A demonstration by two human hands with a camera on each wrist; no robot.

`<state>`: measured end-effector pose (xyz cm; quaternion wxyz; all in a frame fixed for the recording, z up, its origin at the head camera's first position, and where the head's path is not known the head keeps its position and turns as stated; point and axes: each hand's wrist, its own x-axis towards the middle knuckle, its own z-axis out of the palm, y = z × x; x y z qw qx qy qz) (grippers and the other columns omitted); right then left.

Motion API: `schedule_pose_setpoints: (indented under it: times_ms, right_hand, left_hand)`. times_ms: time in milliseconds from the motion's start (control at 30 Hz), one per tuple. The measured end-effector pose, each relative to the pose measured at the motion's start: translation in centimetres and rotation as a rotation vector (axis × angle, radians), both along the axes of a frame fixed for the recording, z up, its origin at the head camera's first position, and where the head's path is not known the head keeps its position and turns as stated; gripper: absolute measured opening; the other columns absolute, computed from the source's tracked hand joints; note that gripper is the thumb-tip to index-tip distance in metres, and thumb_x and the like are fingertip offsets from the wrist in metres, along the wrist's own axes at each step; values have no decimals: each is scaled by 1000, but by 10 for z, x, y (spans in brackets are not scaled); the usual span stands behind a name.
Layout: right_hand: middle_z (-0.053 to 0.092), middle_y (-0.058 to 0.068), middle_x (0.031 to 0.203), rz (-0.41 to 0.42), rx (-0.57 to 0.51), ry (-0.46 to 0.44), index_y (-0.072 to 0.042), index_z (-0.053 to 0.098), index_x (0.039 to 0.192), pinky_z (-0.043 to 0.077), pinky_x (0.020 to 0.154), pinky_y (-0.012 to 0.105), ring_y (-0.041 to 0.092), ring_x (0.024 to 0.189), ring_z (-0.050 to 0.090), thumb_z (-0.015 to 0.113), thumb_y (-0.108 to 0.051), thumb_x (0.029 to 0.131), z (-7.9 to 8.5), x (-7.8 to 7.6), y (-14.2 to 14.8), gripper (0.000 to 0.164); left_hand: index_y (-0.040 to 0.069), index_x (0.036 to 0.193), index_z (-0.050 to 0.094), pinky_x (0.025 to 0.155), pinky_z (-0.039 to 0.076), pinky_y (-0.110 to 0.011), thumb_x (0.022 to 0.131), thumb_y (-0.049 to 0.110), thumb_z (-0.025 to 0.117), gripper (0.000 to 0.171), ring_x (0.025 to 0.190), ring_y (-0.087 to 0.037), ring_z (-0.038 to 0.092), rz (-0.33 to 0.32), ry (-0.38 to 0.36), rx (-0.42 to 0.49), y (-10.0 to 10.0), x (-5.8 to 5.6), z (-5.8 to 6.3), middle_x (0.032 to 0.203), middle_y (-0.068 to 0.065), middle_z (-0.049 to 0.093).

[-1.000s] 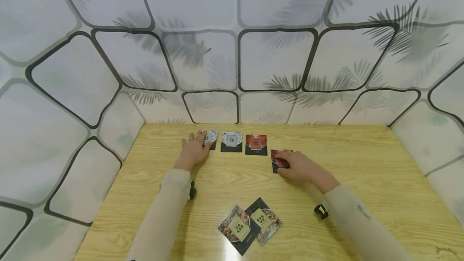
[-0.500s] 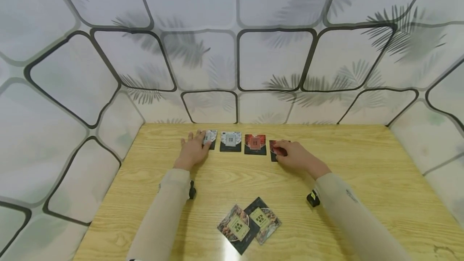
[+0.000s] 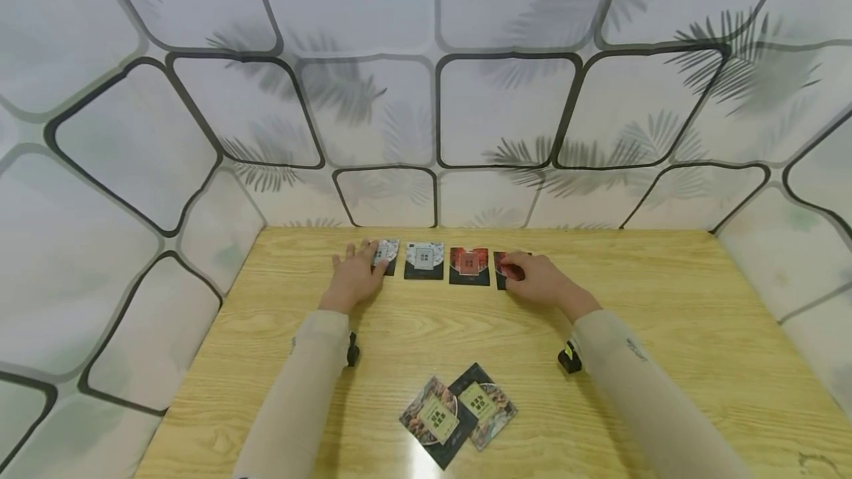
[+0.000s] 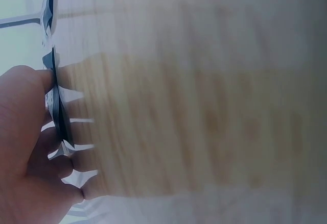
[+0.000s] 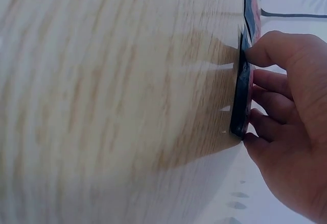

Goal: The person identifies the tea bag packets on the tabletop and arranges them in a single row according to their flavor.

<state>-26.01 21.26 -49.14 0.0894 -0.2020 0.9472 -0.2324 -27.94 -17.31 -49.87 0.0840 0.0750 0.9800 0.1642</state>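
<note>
My left hand (image 3: 356, 276) rests with fingers spread on a white-and-black square packet (image 3: 386, 255) at the left end of a row. The left wrist view shows the left thumb (image 4: 25, 89) over this packet's dark edge (image 4: 60, 109). To its right lie a second white-and-black packet (image 3: 424, 260) and a red-and-black packet (image 3: 469, 265). At the row's right end my right hand (image 3: 542, 281) holds another red-and-black packet (image 3: 501, 277), partly covering it. In the right wrist view, thumb and curled fingers touch that packet (image 5: 242, 94), which lies against the tabletop.
Two brown-and-black packets with yellow labels lie near the front, the left one (image 3: 439, 421) overlapping the right one (image 3: 484, 406). The wooden table (image 3: 672, 331) meets a patterned cloth wall (image 3: 506, 109) at the back and sides.
My right hand has slid the red-and-black packet away from me, up nearly level with the row. The left hand and other packets have stayed in place.
</note>
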Motion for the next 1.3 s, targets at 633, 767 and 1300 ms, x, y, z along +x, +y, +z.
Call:
schedule_pose_setpoints:
  times_ms: [633,767,1300]
  right_hand:
    - [63,19,124,54,-5,124,1,59,141,50,77,46,25,83,56,62,-14,100,10,7,-2,44]
    - [59,27,145,84,-13,117,3,57,146,52,104,62,47,125,62,64,-15,101,14,18,-6,48]
    - [41,25,166,216,-29,55,-2,46,159,27,126,68,51,156,31,65,-26,105,15,91,-29,62]
  left_hand:
    - [9,168,26,126,9,-77,115,43,36,65,162,-49,12,1,-6,-10,2,3,3,175,-21,21]
    - [9,168,25,126,9,-77,114,43,37,65,162,-49,12,1,-1,-11,1,2,3,175,-20,20]
    - [9,168,25,126,9,-76,114,44,36,65,162,-49,13,5,7,-28,1,0,0,175,-20,21]
